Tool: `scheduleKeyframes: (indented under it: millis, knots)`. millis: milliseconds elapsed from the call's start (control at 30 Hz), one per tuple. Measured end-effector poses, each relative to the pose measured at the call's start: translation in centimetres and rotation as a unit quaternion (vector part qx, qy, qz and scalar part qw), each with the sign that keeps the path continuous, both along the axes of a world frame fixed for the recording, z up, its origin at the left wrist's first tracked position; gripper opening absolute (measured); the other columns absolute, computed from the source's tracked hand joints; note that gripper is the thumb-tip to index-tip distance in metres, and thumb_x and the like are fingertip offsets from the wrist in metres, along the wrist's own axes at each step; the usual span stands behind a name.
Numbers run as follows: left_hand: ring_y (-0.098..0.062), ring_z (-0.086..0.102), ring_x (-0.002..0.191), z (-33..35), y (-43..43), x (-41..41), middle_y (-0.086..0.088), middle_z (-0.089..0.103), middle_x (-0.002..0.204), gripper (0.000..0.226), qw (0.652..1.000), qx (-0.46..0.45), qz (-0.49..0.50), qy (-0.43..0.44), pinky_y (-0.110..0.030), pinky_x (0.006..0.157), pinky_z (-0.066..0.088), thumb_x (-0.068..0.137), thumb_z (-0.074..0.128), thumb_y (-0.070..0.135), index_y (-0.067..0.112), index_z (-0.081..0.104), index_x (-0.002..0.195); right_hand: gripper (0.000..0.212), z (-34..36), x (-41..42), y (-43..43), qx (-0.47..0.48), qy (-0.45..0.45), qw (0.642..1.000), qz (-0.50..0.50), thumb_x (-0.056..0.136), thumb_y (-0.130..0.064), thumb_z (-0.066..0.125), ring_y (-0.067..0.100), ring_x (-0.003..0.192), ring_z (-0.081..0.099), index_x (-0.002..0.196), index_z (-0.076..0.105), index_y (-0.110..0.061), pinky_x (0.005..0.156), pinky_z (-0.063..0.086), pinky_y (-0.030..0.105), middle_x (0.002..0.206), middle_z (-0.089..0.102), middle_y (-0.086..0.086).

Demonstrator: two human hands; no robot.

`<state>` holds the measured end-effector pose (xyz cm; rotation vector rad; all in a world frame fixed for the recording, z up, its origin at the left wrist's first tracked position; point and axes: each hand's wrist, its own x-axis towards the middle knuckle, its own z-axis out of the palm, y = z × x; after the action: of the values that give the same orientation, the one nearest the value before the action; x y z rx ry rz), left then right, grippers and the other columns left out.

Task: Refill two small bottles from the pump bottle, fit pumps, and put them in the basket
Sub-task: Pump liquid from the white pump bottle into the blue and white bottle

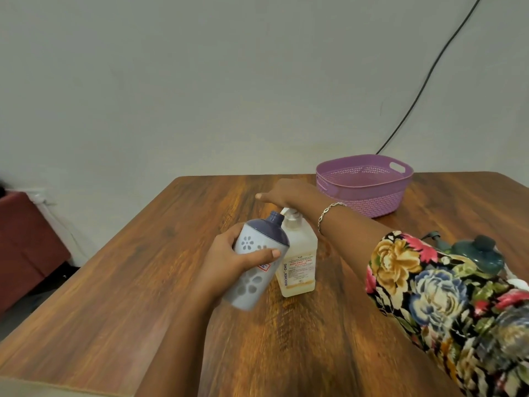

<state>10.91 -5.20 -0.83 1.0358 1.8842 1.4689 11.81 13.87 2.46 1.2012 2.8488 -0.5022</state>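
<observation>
My left hand [229,259] grips a small grey bottle [254,265] with flower cut-outs and a dark blue top, tilted so its open neck points at the pump nozzle. Behind it stands the clear pump bottle [299,262] with a white label. My right hand [286,191] lies flat over the pump head [290,214], fingers straight. A second small bottle [476,255], dark green, sits at the right, half hidden by my floral sleeve. The purple basket [363,187] stands at the far right of the wooden table [143,282] with nothing seen inside.
A dark pump part [432,235] lies behind my right sleeve. A black cable [423,87] runs down the wall to behind the basket. A dark red seat [25,247] stands left of the table.
</observation>
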Motion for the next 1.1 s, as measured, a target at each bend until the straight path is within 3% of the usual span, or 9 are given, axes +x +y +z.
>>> scheduleKeyframes:
  millis: [100, 233, 367, 433, 500, 600, 700, 867, 1100]
  knots:
    - [-0.015, 0.068, 0.066, 0.0, 0.1, -0.2, -0.003, 0.071, 0.082, 0.056, 1.0, 0.001, -0.003, 0.009, -0.02, 0.052, 0.05, 0.048, 0.085, 0.04, 0.024, 0.063, 0.097, 0.062, 0.6, 0.3, -0.1, -0.028, 0.004, 1.0, 0.011, 0.089, -0.063, 0.036, 0.028, 0.088, 0.056, 0.098, 0.063, -0.008, 0.083, 0.047, 0.036, 0.106, 0.06, 0.013]
    - [-0.014, 0.068, 0.064, 0.1, 0.1, 0.0, -0.005, 0.071, 0.082, 0.051, 1.0, 0.004, -0.008, 0.003, -0.02, 0.052, 0.051, 0.051, 0.087, 0.035, 0.023, 0.063, 0.094, 0.071, 2.6, 1.7, -1.1, -0.163, 0.029, 0.986, 0.018, 0.095, -0.056, 0.031, 0.03, 0.092, 0.058, 0.14, 0.034, -0.002, 0.069, 0.042, 0.032, 0.132, 0.048, 0.023]
    - [-0.012, 0.067, 0.062, 0.1, 0.1, 0.1, -0.004, 0.07, 0.08, 0.042, 1.0, 0.007, -0.012, -0.001, -0.02, 0.051, 0.05, 0.056, 0.077, 0.03, 0.021, 0.062, 0.094, 0.068, 2.0, 1.3, -1.1, -0.128, 0.022, 0.991, 0.022, 0.094, -0.057, 0.032, 0.029, 0.094, 0.058, 0.131, 0.045, -0.002, 0.074, 0.044, 0.034, 0.128, 0.053, 0.018]
    - [-0.01, 0.066, 0.061, 0.2, 0.1, 0.1, -0.001, 0.069, 0.078, 0.04, 1.0, 0.009, -0.015, 0.001, -0.019, 0.05, 0.05, 0.058, 0.078, 0.028, 0.021, 0.062, 0.095, 0.06, 0.9, 0.7, -0.7, -0.052, 0.003, 0.999, 0.015, 0.091, -0.062, 0.035, 0.029, 0.102, 0.057, 0.091, 0.058, -0.007, 0.086, 0.044, 0.037, 0.124, 0.057, 0.013]
    - [-0.008, 0.066, 0.059, 0.2, 0.2, 0.0, 0.001, 0.069, 0.075, 0.036, 1.0, 0.013, -0.017, -0.001, -0.017, 0.05, 0.049, 0.062, 0.078, 0.023, 0.022, 0.061, 0.094, 0.059, 0.3, 0.2, -0.4, -0.006, -0.002, 1.0, 0.001, 0.089, -0.065, 0.035, 0.028, 0.093, 0.054, 0.064, 0.044, -0.012, 0.091, 0.043, 0.04, 0.119, 0.059, 0.015]
    - [-0.009, 0.066, 0.059, 0.1, 0.1, 0.0, 0.0, 0.07, 0.075, 0.041, 1.0, 0.013, -0.02, -0.004, -0.017, 0.05, 0.048, 0.06, 0.082, 0.025, 0.021, 0.062, 0.095, 0.065, 0.8, 0.8, -0.6, -0.05, 0.019, 0.999, 0.005, 0.09, -0.065, 0.033, 0.028, 0.09, 0.054, 0.094, 0.061, -0.006, 0.084, 0.044, 0.038, 0.116, 0.058, 0.015]
    - [-0.013, 0.067, 0.062, -0.1, 0.1, -0.3, -0.004, 0.07, 0.08, 0.048, 1.0, 0.005, -0.014, 0.0, -0.02, 0.051, 0.05, 0.053, 0.083, 0.032, 0.021, 0.063, 0.096, 0.073, 1.9, 1.6, -1.0, -0.16, 0.042, 0.986, 0.013, 0.093, -0.06, 0.029, 0.032, 0.103, 0.056, 0.136, 0.04, -0.003, 0.072, 0.041, 0.035, 0.13, 0.051, 0.018]
    - [-0.016, 0.068, 0.066, -0.3, 0.2, -0.5, -0.004, 0.071, 0.082, 0.056, 1.0, 0.003, -0.016, 0.011, -0.021, 0.053, 0.052, 0.047, 0.08, 0.042, 0.024, 0.063, 0.097, 0.071, 2.0, 1.5, -1.2, -0.173, 0.032, 0.984, 0.03, 0.095, -0.057, 0.028, 0.032, 0.11, 0.053, 0.138, 0.039, -0.001, 0.075, 0.039, 0.034, 0.136, 0.047, 0.017]
    - [-0.014, 0.068, 0.064, -0.1, 0.2, -0.2, -0.003, 0.071, 0.081, 0.05, 1.0, 0.009, -0.021, 0.002, -0.019, 0.051, 0.05, 0.054, 0.086, 0.031, 0.021, 0.063, 0.097, 0.065, 1.2, 0.9, -1.2, -0.032, -0.012, 0.999, 0.036, 0.094, -0.057, 0.034, 0.027, 0.096, 0.057, 0.126, 0.053, -0.003, 0.084, 0.045, 0.035, 0.127, 0.056, 0.014]
